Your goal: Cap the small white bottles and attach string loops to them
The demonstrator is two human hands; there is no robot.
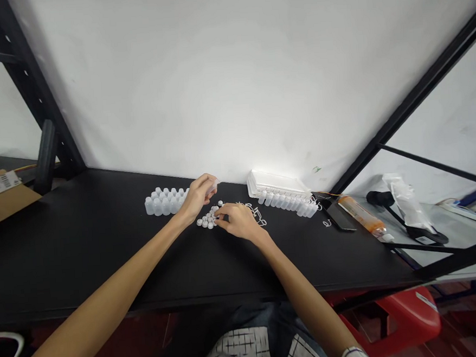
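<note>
My left hand [198,197] is closed around a small translucent white bottle [212,187], raised above the black table. To its left stand rows of similar white bottles [165,205]. My right hand [235,220] reaches down at a group of small white caps [207,222], its fingertips bent together at the group's right edge. Whether a cap is between those fingers is too small to tell. White loops [257,214] lie just behind and right of my right hand.
Farther right, a row of bottles with loops [287,201] leans by a white stack [277,183]. Beyond are a dark phone [339,216] and an orange-labelled bottle [362,216]. A cardboard box [5,200] sits at the far left; black frame posts flank the table [84,260].
</note>
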